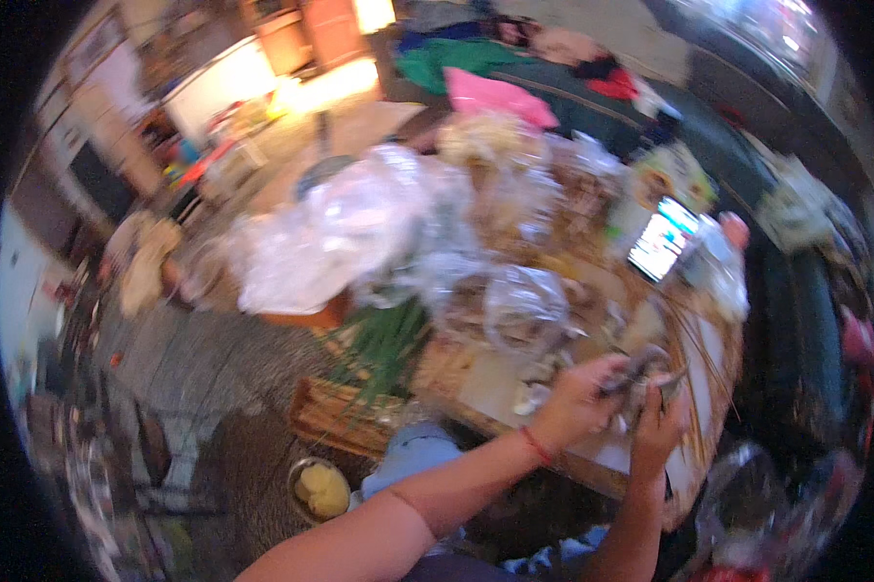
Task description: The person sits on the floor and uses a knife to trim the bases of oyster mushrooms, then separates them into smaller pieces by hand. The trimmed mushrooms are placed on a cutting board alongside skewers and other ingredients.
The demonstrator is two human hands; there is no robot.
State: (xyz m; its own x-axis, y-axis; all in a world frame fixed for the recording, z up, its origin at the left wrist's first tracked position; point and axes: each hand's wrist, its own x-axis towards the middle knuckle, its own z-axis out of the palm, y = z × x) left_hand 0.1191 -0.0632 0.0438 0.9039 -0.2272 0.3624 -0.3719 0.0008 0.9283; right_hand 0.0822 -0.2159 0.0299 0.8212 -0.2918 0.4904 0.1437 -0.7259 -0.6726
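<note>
Both my hands are over the near right part of the table (pixel 473 389), close together. My left hand (pixel 589 396), with a red string on its wrist, grips a blurred greyish item (pixel 637 367); its kind is unclear. My right hand (pixel 658 422) touches the same item from the right, its fingers bent around something thin that I cannot make out. Thin brown sticks (pixel 691 364) lie beside my right hand. Small whitish pieces (pixel 531 393) are on the table left of my hands. Behind them sits a clear plastic bag (pixel 524 305) with unclear contents.
A lit phone (pixel 663 238) leans at the table's back right. Plastic bags (pixel 364 211) crowd the far left of the table. Green stalks (pixel 386 349) hang over a wicker basket (pixel 342 418); a metal bowl with yellow pieces (pixel 320 491) stands on the floor. A dark green sofa (pixel 786 284) is at right.
</note>
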